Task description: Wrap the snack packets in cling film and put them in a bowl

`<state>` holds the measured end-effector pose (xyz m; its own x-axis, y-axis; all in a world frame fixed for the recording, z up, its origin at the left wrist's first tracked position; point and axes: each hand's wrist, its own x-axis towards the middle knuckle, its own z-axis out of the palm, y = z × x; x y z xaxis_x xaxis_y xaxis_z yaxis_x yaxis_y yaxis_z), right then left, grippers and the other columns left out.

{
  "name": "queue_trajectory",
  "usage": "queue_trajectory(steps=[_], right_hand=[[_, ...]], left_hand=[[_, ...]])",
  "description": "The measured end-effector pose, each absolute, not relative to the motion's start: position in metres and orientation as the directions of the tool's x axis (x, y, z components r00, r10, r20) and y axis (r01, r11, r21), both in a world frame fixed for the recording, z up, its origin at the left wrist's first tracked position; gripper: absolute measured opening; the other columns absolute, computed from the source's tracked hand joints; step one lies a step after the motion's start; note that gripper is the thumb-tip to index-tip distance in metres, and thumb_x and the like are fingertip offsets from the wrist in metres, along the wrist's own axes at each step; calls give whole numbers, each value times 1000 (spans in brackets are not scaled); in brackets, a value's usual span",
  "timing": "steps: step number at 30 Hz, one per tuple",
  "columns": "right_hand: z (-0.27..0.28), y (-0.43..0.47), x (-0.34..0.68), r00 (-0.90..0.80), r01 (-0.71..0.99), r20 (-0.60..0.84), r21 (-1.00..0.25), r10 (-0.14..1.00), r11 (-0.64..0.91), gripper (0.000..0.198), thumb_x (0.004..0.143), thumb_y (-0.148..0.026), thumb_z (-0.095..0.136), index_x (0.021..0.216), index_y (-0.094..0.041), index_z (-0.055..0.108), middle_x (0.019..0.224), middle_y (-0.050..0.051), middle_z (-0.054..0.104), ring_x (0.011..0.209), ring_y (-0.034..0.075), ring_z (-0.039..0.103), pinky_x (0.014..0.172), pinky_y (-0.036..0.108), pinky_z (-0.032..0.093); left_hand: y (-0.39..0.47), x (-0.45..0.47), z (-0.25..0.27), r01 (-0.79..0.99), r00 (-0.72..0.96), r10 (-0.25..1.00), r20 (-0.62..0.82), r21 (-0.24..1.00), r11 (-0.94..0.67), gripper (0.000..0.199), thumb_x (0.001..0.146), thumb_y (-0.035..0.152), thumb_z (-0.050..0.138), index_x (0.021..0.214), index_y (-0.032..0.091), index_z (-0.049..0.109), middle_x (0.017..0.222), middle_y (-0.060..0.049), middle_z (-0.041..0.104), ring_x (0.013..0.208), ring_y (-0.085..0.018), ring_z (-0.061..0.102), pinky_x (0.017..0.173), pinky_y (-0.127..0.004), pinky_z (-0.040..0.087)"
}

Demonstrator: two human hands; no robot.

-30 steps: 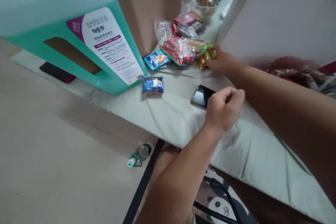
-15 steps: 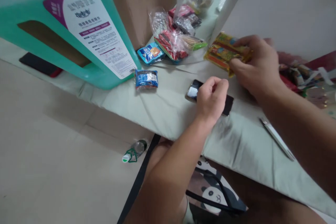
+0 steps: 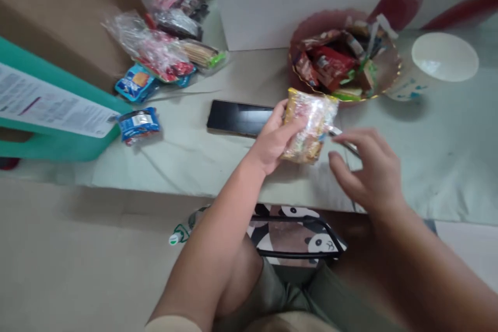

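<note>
My left hand (image 3: 274, 140) is closed around a yellow snack packet (image 3: 307, 127) in shiny, crinkled plastic, its thumb lying across the front. Just right of the packet, my right hand (image 3: 368, 168) holds nothing, with thumb and fingers apart. Behind my left hand a black smartphone (image 3: 239, 118) lies face up on the cloth. Partly hidden between the packet and my right hand is a slim white pen-like object (image 3: 348, 144). Beyond the packet stands a pink basket with a gold rim (image 3: 399, 70), filled with wrapped snacks (image 3: 330, 65).
On the left stand a green jug (image 3: 78, 148) and a cardboard box (image 3: 58, 15). Near them lie a blue snack packet (image 3: 139, 123), another blue packet (image 3: 136, 83) and several wrapped snacks (image 3: 167, 57). A white cup (image 3: 443, 57) is at the right. Below the table edge sits a panda-print bag (image 3: 288, 236).
The yellow packet has passed from my right hand to my left. My right hand has opened and moved away from it. The view has swung right, bringing in the basket and cup.
</note>
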<state>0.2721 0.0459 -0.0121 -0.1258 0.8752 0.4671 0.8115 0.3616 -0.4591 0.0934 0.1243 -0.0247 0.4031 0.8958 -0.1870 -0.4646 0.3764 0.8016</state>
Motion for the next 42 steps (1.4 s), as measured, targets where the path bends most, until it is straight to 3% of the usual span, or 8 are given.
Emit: queue_trajectory(steps=[4, 10, 16, 25, 30, 34, 38, 42], right_hand=[[-32, 65, 322, 53, 926, 272, -374, 961, 54, 30, 85, -33, 63, 111, -20, 70, 102, 18, 66, 99, 38, 62, 89, 57, 49], [-39, 69, 346, 32, 856, 116, -517, 993, 32, 9, 79, -31, 66, 83, -24, 68, 81, 8, 64, 76, 26, 58, 73, 41, 45], [-9, 49, 306, -35, 345, -116, -934, 993, -96, 15, 89, -38, 59, 88, -24, 61, 65, -1, 60, 55, 15, 51, 55, 30, 39], [-10, 64, 256, -146, -89, -238, -963, 960, -253, 29, 83, -48, 67, 86, -22, 53, 64, -5, 58, 48, 9, 52, 45, 23, 39], [-15, 65, 257, -219, -57, -358, -924, 908, -378, 37, 83, -56, 66, 89, -20, 60, 69, -1, 61, 49, 10, 55, 42, 23, 38], [-15, 58, 259, -230, 158, -407, -912, 884, -378, 37, 88, -56, 57, 84, -19, 62, 67, 1, 62, 49, 11, 52, 46, 25, 39], [-10, 55, 268, -212, 416, -344, -879, 915, -234, 37, 92, -49, 49, 72, -20, 60, 55, 0, 56, 50, 13, 51, 53, 28, 39], [-12, 59, 291, -42, 651, -152, -754, 988, -88, 26, 88, -41, 53, 88, -21, 70, 71, 4, 66, 64, 19, 59, 61, 32, 40]], left_hand=[[130, 96, -34, -382, 318, 937, -143, 886, 264, 47, 82, 43, 76, 120, 29, 53, 117, -5, 70, 105, -25, 72, 82, -37, 59], [134, 81, -34, -276, 175, 984, -12, 959, 60, 54, 78, 58, 73, 122, 33, 52, 128, -7, 66, 121, -27, 67, 87, -38, 59], [131, 75, -39, -357, 80, 996, 29, 934, 2, 49, 75, 54, 76, 113, 33, 54, 119, -4, 65, 120, -26, 65, 93, -38, 59], [132, 93, -58, -326, 122, 983, 141, 941, -94, 48, 79, 48, 79, 116, 35, 53, 102, 0, 61, 103, -23, 68, 89, -38, 57], [138, 87, -51, -303, 54, 987, 153, 944, -130, 44, 81, 51, 78, 115, 34, 54, 103, -1, 61, 109, -25, 67, 92, -40, 56], [145, 71, -43, -306, -57, 986, 156, 937, -166, 43, 80, 57, 75, 110, 33, 57, 109, -2, 64, 118, -26, 65, 98, -40, 55], [155, 54, -40, -312, -132, 986, 104, 940, -141, 41, 81, 64, 70, 102, 30, 58, 110, -5, 67, 122, -26, 63, 104, -40, 53], [152, 60, -44, -295, -128, 988, 83, 948, -118, 46, 82, 68, 68, 103, 30, 57, 111, -5, 67, 122, -26, 64, 102, -39, 54]])
